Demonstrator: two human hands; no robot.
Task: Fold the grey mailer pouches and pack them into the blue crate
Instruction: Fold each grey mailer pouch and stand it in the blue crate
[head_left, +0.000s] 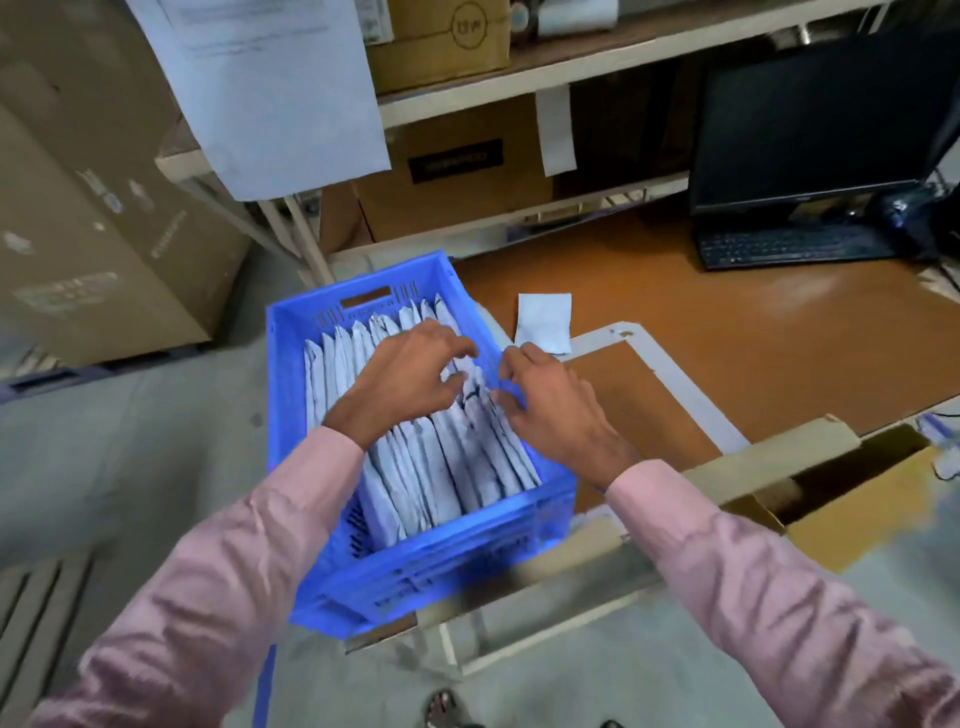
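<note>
A: Brown table (727, 332) fills the right of the frame; crate (291, 364) sits at centre, overhanging its left edge.

B: Contents?

A: Pouches (415, 467) on edge, filling the crate. Left hand (410, 379) rests on them, fingers spread and curled; right hand (550, 405) touches the right rim, fingers loosely bent.

B: Surroundings?

A: One pouch (544, 322) lies flat beyond the right hand; monitor (810, 114) upper right; box (852, 493) lower right.

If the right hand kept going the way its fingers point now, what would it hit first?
The right hand points up-left over the blue crate. It would likely meet the folded grey mailer pouches standing there first, just ahead of the left hand; depth is hard to judge.
</note>
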